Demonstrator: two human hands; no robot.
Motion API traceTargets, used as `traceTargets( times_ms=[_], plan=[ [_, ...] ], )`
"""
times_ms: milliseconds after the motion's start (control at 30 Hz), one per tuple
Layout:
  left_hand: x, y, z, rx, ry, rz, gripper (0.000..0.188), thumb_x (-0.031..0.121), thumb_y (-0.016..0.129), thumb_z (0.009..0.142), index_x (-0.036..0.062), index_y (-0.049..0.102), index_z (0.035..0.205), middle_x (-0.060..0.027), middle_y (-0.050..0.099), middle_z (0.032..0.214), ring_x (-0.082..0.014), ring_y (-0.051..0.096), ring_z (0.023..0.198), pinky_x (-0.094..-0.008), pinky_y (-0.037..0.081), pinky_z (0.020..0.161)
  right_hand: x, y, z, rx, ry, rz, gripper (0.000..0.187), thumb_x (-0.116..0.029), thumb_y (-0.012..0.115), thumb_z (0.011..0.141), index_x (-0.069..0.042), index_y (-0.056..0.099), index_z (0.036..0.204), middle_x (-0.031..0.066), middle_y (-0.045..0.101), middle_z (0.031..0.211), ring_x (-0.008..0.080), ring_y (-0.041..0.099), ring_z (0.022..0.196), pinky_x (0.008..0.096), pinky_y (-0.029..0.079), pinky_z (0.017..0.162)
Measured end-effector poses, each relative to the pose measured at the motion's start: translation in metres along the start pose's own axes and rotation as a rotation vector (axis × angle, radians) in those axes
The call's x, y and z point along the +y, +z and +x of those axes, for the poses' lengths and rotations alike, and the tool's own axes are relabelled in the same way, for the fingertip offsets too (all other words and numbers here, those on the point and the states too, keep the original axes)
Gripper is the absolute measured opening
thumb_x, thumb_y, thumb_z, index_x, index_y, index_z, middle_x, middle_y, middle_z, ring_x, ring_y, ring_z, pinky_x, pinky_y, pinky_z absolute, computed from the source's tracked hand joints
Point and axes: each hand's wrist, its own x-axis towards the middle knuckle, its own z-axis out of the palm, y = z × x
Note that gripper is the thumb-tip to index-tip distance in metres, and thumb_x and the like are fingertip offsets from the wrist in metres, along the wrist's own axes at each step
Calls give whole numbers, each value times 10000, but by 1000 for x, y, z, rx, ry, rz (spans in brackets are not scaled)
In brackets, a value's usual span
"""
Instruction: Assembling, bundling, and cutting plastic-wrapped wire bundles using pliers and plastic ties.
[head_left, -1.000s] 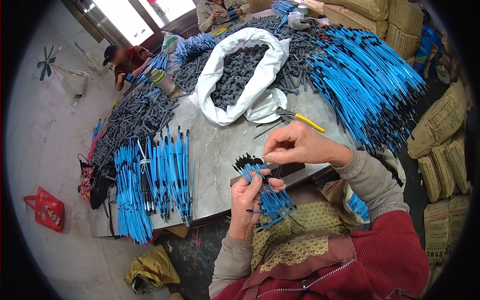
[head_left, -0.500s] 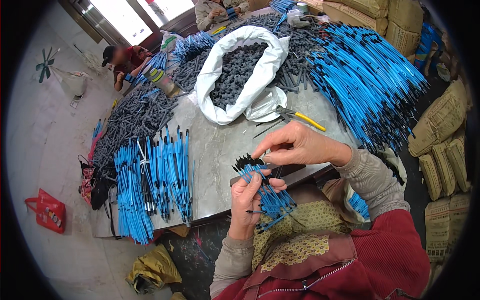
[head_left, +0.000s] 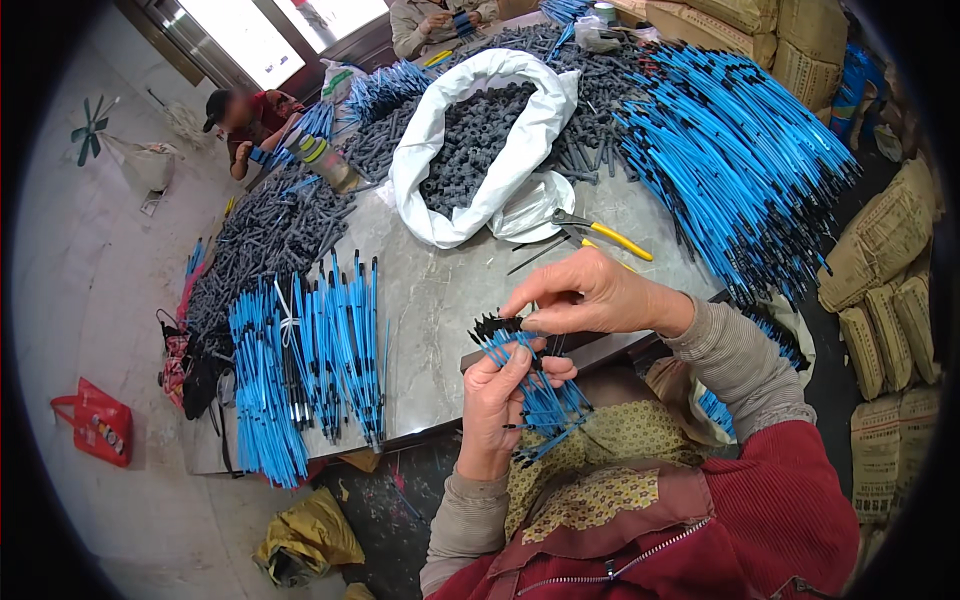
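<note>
My left hand point(head_left: 490, 405) is closed round a bundle of thin blue rods with black ends point(head_left: 548, 410), held above my lap at the table's front edge. The rods' black tips stand up past my thumb. Over these tips my right hand point(head_left: 597, 293) is bent in a pinch, thumb and forefinger together at the bundle's upper end. Whatever lies between those fingertips is too small to make out. Beyond my right hand lie yellow-handled pliers point(head_left: 622, 240) on the grey table point(head_left: 430, 310).
A rolled-down white sack point(head_left: 415, 170) of grey ribbed plastic pieces point(head_left: 480, 135) stands mid-table, with more heaped around it. Blue rods lie in rows at left point(head_left: 265, 380) and in a large pile at right point(head_left: 740, 160). Two people sit across the table. Brown sacks point(head_left: 880, 250) line the right side.
My right hand has shifted very slightly left and down while staying at the rods' black tips. My left hand and its bundle have barely moved.
</note>
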Motion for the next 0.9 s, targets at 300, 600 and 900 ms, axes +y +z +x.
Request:
traceTargets(
  times_ms=[300,600,900],
  plan=[
    [-2,1,0,15,33,-34,301,210,559,1036,-33,617,1203,-239,722,1009,-332,732,922,-391,609,823,1,2,-2,21,-123,-72,199,-77,699,907,-44,742,1098,11,671,758,54,559,613,237,418,553],
    [-6,0,0,5,94,-46,305,240,528,1052,-14,603,1202,-239,720,1019,-328,729,929,-390,611,823,-13,3,-1,49,6,66,209,-89,694,914,-44,738,1113,-67,568,650,5,471,590,211,372,548],
    [-7,-1,2,-10,102,-53,308,244,517,1056,-17,595,1200,-237,720,1018,-329,726,922,-405,603,831,-21,-6,-1,-45,117,105,253,-135,636,931,-30,713,1148,-52,602,704,16,507,646,224,432,604]
  ],
)
